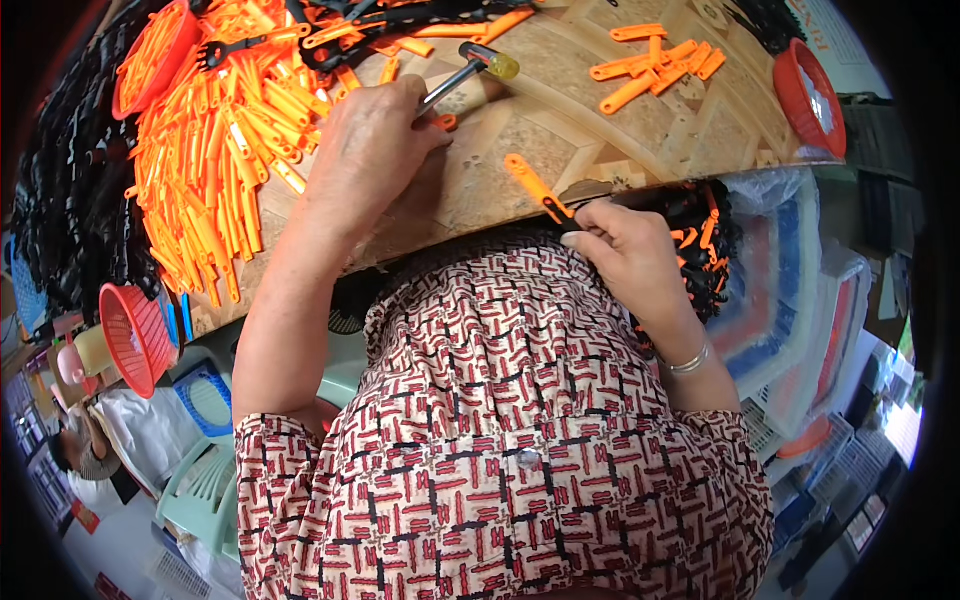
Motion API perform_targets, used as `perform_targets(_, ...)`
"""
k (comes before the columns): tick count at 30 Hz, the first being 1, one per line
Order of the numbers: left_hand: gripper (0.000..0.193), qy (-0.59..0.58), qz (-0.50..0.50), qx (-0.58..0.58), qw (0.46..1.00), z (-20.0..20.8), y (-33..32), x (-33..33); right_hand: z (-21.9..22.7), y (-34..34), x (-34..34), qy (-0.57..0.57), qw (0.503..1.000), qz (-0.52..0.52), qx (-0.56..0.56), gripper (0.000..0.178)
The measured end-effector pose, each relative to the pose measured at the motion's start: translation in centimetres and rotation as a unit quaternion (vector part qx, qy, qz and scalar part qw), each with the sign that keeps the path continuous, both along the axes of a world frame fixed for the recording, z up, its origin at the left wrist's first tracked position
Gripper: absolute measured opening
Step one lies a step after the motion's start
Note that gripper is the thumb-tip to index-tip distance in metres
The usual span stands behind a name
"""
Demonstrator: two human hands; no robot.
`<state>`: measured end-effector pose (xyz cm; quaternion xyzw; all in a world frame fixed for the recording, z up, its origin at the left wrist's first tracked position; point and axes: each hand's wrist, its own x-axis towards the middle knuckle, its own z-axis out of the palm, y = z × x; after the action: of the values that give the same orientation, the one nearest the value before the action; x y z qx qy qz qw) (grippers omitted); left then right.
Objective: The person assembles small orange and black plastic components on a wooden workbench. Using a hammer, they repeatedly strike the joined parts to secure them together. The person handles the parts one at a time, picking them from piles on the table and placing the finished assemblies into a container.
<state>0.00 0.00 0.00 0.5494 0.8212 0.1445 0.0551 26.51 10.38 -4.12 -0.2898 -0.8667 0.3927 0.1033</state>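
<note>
My left hand (375, 140) is closed round the shaft of a small mallet (455, 85) with a metal shaft and a yellowish end, held low over the wooden-patterned table (520, 120). An orange piece (445, 122) shows just beside the thumb; whether it is held or lies there I cannot tell. At the table's near edge my right hand (630, 245) pinches the dark end of an orange plastic handle (535, 185), which points up and to the left. A big heap of loose orange handles (215, 170) spreads left of my left hand.
Several orange handles (655, 70) lie at the far right. Red baskets stand at the right edge (808, 100), upper left (160, 60) and lower left (137, 340). Black parts (75, 200) are piled far left. Below the right table edge are black-and-orange pieces (710, 250) beside a plastic-wrapped striped bag (775, 270).
</note>
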Motion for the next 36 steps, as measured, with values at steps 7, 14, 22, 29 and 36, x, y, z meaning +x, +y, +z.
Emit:
perform_targets(7,0.019,-0.542,0.037,0.060,0.837,0.4,0.1,5.2,-1.9,-1.5,1.4,0.033,0.943,-0.068,-0.324,0.019)
perform_targets(14,0.017,-0.609,0.090,0.034,0.787,-2.3,0.1,7.7,-1.6,-1.6,1.0,-0.022,0.944,-0.055,-0.323,0.015)
perform_targets(22,0.020,-0.385,0.046,0.110,0.915,-4.0,-0.4,9.1,-1.4,-2.0,0.8,0.054,0.905,-0.090,-0.412,0.024)
perform_targets(29,0.026,-0.434,0.048,0.185,0.880,-3.2,-1.9,8.5,-1.3,-1.8,0.4,0.024,0.915,-0.128,-0.381,0.037)
perform_targets(36,0.036,-0.283,0.009,0.030,0.959,-0.5,-7.9,8.5,-0.7,-2.0,0.3,0.048,0.884,-0.137,-0.445,0.035)
